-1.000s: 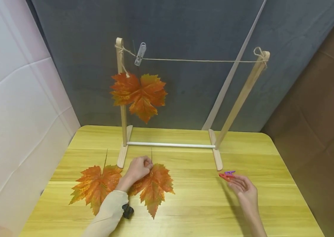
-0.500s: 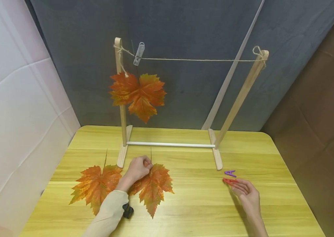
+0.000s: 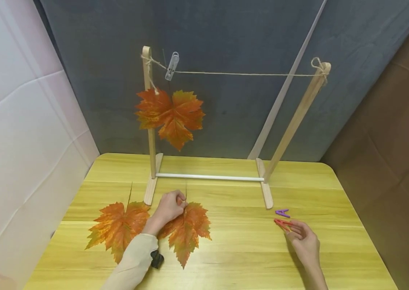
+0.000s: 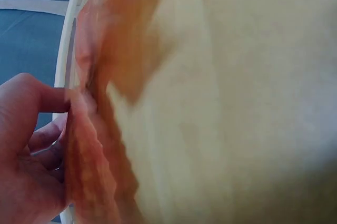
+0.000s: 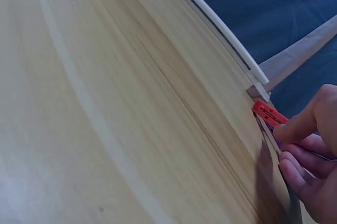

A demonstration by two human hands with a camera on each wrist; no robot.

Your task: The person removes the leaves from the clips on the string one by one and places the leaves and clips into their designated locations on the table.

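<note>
The left hand (image 3: 168, 207) pinches the middle leaf (image 3: 191, 231) between thumb and fingers, close to where blade meets stem. The leaf's stem (image 3: 186, 192) runs away from the person, toward the white rod (image 3: 208, 177), and the blade's tip points back toward the person; whether the blade is wholly off the surface (image 3: 240, 257) cannot be told.

The right hand (image 3: 305, 241) grasps the red clip (image 3: 283, 224) by its near end, so the far end sticks out past the fingertips toward the left. The clip's long axis thus lies roughly crosswise to the stem. Clip and stem are well apart, the clip to the right. The purple clip (image 3: 282, 213) lies just beyond the red one, nearest the right hand.

The line (image 3: 233, 73) stretches beyond and above both hands, between two posts; near its left end a clear clip (image 3: 172, 66) holds up the hanging leaf (image 3: 173, 114). The left leaf (image 3: 115, 225) lies flat beside the left forearm. No container shows in any view.
</note>
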